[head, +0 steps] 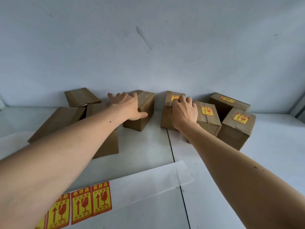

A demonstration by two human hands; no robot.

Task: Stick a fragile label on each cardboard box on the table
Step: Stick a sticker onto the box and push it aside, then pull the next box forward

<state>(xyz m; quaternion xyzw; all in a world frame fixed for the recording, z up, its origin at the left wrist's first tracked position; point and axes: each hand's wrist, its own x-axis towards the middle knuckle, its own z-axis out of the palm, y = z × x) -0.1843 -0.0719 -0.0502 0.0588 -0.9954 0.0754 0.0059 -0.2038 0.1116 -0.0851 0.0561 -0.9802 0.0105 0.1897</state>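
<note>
Several brown cardboard boxes stand along the wall. My left hand [127, 104] lies spread on an unlabelled box [145, 111] in the middle, thumb against its front edge. My right hand [184, 111] rests with curled fingers on top of a box [166, 116] that bears a red-and-yellow fragile label [174, 97], partly hidden by my fingers. Three boxes on the right carry labels: one [207, 110], one at the back [227, 100], one in front [240, 119]. Unlabelled boxes sit on the left [57, 123], [81, 96]. A white backing sheet [148, 195] near me holds several labels [101, 198].
The grey table [148, 146] has a dark seam running from the boxes toward me. A pale blue wall [148, 55] stands right behind the boxes. Another unlabelled box [107, 146] sits under my left forearm.
</note>
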